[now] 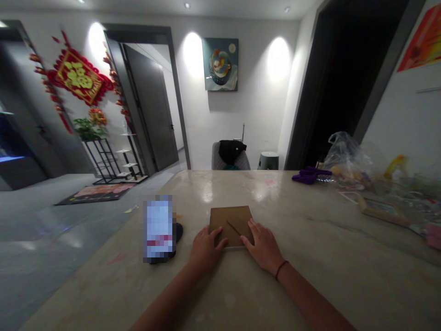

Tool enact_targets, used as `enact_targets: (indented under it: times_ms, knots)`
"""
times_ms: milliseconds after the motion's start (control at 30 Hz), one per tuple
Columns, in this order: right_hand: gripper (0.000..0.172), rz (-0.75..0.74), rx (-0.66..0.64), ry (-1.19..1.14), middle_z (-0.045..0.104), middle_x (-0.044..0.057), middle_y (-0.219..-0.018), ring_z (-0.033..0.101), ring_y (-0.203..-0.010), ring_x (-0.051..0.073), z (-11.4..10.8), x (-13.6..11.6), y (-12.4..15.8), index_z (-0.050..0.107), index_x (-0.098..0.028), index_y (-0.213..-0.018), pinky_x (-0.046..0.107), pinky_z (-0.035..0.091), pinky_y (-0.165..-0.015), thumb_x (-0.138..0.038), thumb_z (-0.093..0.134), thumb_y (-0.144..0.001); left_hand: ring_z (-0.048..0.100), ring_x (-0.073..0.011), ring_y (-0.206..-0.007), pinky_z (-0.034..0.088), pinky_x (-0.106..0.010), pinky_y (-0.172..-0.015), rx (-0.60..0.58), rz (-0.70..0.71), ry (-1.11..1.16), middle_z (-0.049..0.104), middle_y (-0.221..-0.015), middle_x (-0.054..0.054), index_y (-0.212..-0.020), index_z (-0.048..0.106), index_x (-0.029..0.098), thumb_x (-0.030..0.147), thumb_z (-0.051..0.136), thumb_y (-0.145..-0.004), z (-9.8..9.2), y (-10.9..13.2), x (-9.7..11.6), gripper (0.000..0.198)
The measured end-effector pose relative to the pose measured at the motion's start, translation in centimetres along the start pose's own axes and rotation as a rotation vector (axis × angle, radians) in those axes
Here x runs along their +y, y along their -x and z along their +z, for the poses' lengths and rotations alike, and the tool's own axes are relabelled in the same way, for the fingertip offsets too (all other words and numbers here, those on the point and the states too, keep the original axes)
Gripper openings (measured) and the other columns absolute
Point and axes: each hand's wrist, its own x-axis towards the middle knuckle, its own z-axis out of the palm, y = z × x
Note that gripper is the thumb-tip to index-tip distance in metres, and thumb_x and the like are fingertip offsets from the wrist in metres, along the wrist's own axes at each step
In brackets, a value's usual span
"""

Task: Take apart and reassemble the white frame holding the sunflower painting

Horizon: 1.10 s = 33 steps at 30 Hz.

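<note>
A flat brown rectangular board [230,221], like the back of a picture frame with a folding stand strip, lies face down on the beige marble table [303,257]. My left hand [205,248] rests on its near left corner, fingers curled over the edge. On its near right part lies my right hand [262,244], fingers stretched flat on the board. A red cord circles the right wrist.
A phone on a dark stand [159,229] is left of the board. At the far right lie a purple cloth [310,174], a clear plastic bag [346,158] and a wooden frame [381,210]. A chair with dark clothing [230,154] stands beyond the table.
</note>
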Motion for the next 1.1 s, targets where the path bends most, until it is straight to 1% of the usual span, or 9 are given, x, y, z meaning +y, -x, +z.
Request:
enact_targets:
  times_ms: [133,400,467,533,633,700,767,967,1100]
  knots:
    - [0.055,-0.001,0.008,0.004,0.044,0.013,-0.131,0.039,-0.12,0.026,-0.1,-0.2,0.0,0.044,-0.011,-0.125,0.039,0.026,-0.1,-0.045,0.038,-0.082,0.049,-0.0228,-0.111,0.034,-0.033,-0.095,0.002,0.012,-0.007,0.053,-0.119,-0.011,-0.118,0.054,0.021,0.044,0.045,-0.079,0.0,0.0,-0.1,0.046]
    - [0.055,-0.011,0.028,-0.05,0.044,0.011,-0.131,0.039,-0.12,0.026,0.5,0.4,0.1,0.042,-0.014,-0.126,0.04,0.025,-0.101,-0.045,0.04,-0.081,0.044,-0.0248,-0.116,0.032,-0.036,-0.097,-0.033,-0.002,-0.042,0.049,-0.124,-0.013,-0.122,0.05,0.022,0.042,0.041,-0.081,0.0,0.0,-0.1,0.046]
    - [0.056,-0.026,0.066,-0.093,0.042,0.011,-0.133,0.038,-0.121,0.025,0.5,0.7,0.1,0.039,-0.014,-0.128,0.041,0.027,-0.101,-0.045,0.041,-0.081,0.044,-0.0242,-0.116,0.032,-0.036,-0.098,-0.051,0.015,-0.05,0.049,-0.125,-0.013,-0.123,0.049,0.021,0.04,0.04,-0.082,-0.2,0.0,-0.1,0.046]
    - [0.056,-0.032,0.137,-0.144,0.039,0.011,-0.135,0.037,-0.122,0.024,0.4,1.0,0.0,0.038,-0.014,-0.128,0.041,0.03,-0.1,-0.043,0.043,-0.08,0.044,-0.0233,-0.117,0.031,-0.035,-0.099,-0.066,0.035,-0.048,0.049,-0.126,-0.012,-0.124,0.047,0.021,0.038,0.04,-0.082,-0.3,0.0,-0.2,0.046]
    - [0.048,-0.033,0.208,-0.205,0.046,0.012,-0.129,0.041,-0.119,0.023,0.1,1.6,-0.2,0.048,-0.015,-0.12,0.04,0.033,-0.098,-0.037,0.048,-0.077,0.043,-0.0229,-0.118,0.03,-0.034,-0.1,-0.079,0.048,-0.034,0.046,-0.129,-0.011,-0.124,0.047,0.021,0.037,0.039,-0.082,-0.4,0.0,-0.4,0.046]
    - [0.041,-0.048,0.172,-0.238,0.053,0.011,-0.122,0.046,-0.114,0.023,0.0,1.8,-0.2,0.055,-0.016,-0.112,0.04,0.035,-0.097,-0.034,0.051,-0.075,0.043,-0.0229,-0.118,0.031,-0.034,-0.099,-0.094,0.053,-0.013,0.046,-0.129,-0.012,-0.125,0.047,0.021,0.037,0.039,-0.082,-0.6,0.0,-0.6,0.046]
    - [0.039,-0.062,0.121,-0.261,0.056,0.01,-0.119,0.049,-0.111,0.022,0.0,2.0,-0.2,0.058,-0.016,-0.108,0.04,0.035,-0.097,-0.034,0.053,-0.074,0.045,-0.0227,-0.116,0.031,-0.033,-0.098,-0.112,0.054,0.013,0.046,-0.128,-0.012,-0.124,0.047,0.02,0.037,0.04,-0.081,-0.8,-0.1,-0.6,0.047]
    - [0.045,-0.083,0.08,-0.255,0.054,0.008,-0.122,0.047,-0.113,0.023,0.0,1.7,-0.1,0.055,-0.02,-0.115,0.041,0.032,-0.098,-0.037,0.054,-0.073,0.046,-0.0198,-0.114,0.032,-0.031,-0.097,-0.154,0.038,0.053,0.049,-0.125,-0.008,-0.123,0.047,0.021,0.028,0.042,-0.079,-1.1,-0.4,-0.9,0.046]
    - [0.047,-0.076,0.04,-0.227,0.051,0.007,-0.125,0.046,-0.114,0.022,-0.3,1.4,-0.1,0.055,-0.019,-0.115,0.04,0.031,-0.099,-0.04,0.055,-0.073,0.046,-0.0194,-0.113,0.032,-0.031,-0.098,-0.143,0.049,0.061,0.049,-0.125,-0.008,-0.123,0.048,0.02,0.027,0.041,-0.079,-1.0,-0.5,-1.1,0.045]
